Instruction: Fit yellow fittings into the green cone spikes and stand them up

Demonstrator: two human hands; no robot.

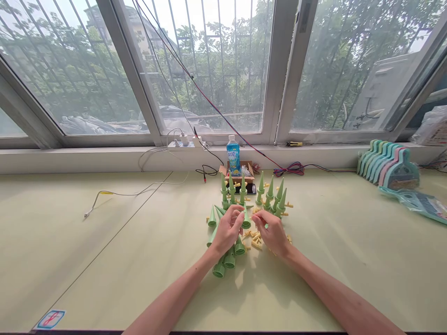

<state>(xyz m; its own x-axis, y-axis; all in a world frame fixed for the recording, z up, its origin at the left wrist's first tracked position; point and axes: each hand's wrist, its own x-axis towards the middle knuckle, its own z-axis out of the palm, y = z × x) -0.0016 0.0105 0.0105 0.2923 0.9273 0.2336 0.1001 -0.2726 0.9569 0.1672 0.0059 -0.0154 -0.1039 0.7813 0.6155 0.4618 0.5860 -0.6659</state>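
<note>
My left hand (227, 229) is closed around a green plastic cone-shaped spike (246, 221), its point up and its wide ribbed end down. Just right of it, my right hand (274, 231) has thumb and fingertips pinched together; what they hold, if anything, is too small to make out. Small yellow valve-like pieces (256, 241) lie in a loose pile between and below the hands. More green cones (229, 259) lie under and beside my left hand, partly hidden by it. Behind the hands, several green spikes (270, 194) stand upright with yellow pieces sticking out of their sides.
A blue bottle (233, 156) stands by a small cardboard box (248, 168), with a dark phone (250, 188) in front. Cables (293, 169) lie along the sill. Pastel plastic boards (387, 163) stand at the far right. A white cable (122, 191) crosses the table's left side.
</note>
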